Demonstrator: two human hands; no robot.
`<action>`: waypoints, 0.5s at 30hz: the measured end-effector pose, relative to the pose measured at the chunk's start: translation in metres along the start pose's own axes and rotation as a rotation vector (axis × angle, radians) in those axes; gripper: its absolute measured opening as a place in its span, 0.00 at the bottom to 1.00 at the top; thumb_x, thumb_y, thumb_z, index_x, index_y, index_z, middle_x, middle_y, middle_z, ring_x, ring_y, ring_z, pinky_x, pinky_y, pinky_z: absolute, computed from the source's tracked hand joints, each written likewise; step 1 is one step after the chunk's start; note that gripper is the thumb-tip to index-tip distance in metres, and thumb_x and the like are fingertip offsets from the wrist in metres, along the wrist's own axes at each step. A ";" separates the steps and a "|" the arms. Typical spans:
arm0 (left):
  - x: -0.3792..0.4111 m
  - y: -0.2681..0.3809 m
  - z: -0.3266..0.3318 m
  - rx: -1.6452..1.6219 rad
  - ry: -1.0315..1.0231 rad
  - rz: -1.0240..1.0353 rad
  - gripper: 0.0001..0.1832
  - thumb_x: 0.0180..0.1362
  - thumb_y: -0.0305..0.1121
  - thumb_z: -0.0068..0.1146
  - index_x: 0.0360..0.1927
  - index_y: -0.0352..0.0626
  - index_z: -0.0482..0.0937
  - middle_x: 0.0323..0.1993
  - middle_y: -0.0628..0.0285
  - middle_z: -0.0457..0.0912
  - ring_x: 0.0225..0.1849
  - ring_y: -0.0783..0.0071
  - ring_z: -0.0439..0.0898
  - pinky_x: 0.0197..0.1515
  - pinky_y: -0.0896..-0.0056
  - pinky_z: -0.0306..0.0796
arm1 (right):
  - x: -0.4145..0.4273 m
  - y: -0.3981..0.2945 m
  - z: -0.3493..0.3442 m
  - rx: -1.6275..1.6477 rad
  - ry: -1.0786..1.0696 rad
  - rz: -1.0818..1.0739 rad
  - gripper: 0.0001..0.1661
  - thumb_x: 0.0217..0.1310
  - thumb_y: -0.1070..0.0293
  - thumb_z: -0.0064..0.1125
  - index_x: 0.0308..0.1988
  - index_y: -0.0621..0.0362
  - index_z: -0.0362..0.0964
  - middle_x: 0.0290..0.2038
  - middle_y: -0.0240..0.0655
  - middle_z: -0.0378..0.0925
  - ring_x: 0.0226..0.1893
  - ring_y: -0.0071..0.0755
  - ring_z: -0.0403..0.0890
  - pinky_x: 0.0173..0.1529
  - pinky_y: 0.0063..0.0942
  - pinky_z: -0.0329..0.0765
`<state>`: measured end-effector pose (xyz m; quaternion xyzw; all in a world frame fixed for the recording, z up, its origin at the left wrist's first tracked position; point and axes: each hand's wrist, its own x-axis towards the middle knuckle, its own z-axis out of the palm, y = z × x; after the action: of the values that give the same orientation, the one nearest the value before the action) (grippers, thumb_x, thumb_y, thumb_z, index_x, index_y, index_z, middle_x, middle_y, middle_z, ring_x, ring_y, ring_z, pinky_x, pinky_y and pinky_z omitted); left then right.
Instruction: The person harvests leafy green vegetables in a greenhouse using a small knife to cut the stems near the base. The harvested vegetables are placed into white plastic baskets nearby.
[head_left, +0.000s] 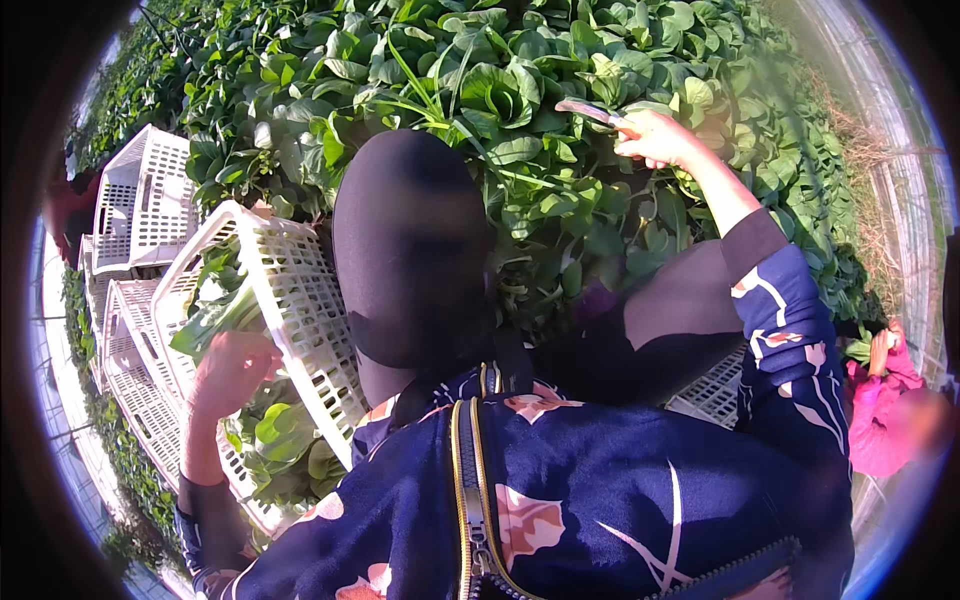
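Observation:
My right hand (654, 138) grips the handle of a knife (589, 112) over the leafy green plants (517, 90), its blade pointing left. At the left, my left hand (236, 371) is over a white plastic crate (300, 292) that stands tilted beside my knee. Cut leafy greens (285, 435) lie in this crate, below and above the hand. The left hand's fingers are bent near a bunch of greens (225, 300); whether they touch or hold it cannot be told.
More white plastic crates (161, 199) stand at the far left. Dense rows of greens fill the ground ahead. Another person in a pink top (881, 420) is at the far right, greens in hand. Part of a white crate (709, 390) shows under my right leg. Dry grass (870, 165) edges the bed.

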<state>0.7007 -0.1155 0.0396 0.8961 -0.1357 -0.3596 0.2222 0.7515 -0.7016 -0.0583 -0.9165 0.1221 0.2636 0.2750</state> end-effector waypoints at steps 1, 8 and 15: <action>0.031 0.022 -0.021 -0.049 0.182 0.015 0.10 0.55 0.27 0.50 0.37 0.33 0.79 0.27 0.58 0.82 0.28 0.75 0.81 0.34 0.76 0.74 | -0.011 0.007 -0.005 -0.130 -0.024 0.055 0.12 0.54 0.65 0.64 0.30 0.59 0.69 0.21 0.30 0.73 0.13 0.20 0.71 0.18 0.20 0.69; 0.237 0.261 -0.027 0.181 0.034 0.819 0.14 0.60 0.27 0.47 0.48 0.34 0.76 0.38 0.57 0.82 0.43 0.72 0.81 0.49 0.72 0.74 | -0.016 0.072 -0.014 -0.435 -0.117 0.131 0.21 0.44 0.55 0.67 0.35 0.59 0.76 0.29 0.43 0.80 0.32 0.44 0.81 0.37 0.37 0.76; 0.401 0.336 0.171 0.549 -0.475 0.832 0.22 0.55 0.40 0.49 0.51 0.41 0.75 0.35 0.52 0.82 0.39 0.60 0.81 0.45 0.63 0.74 | 0.020 0.115 0.037 0.040 -0.032 0.083 0.26 0.52 0.49 0.61 0.38 0.62 0.71 0.31 0.47 0.78 0.35 0.48 0.80 0.40 0.41 0.74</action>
<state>0.8350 -0.6187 -0.1384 0.6859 -0.6138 -0.3852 0.0670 0.7105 -0.7768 -0.1459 -0.9006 0.1607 0.2871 0.2839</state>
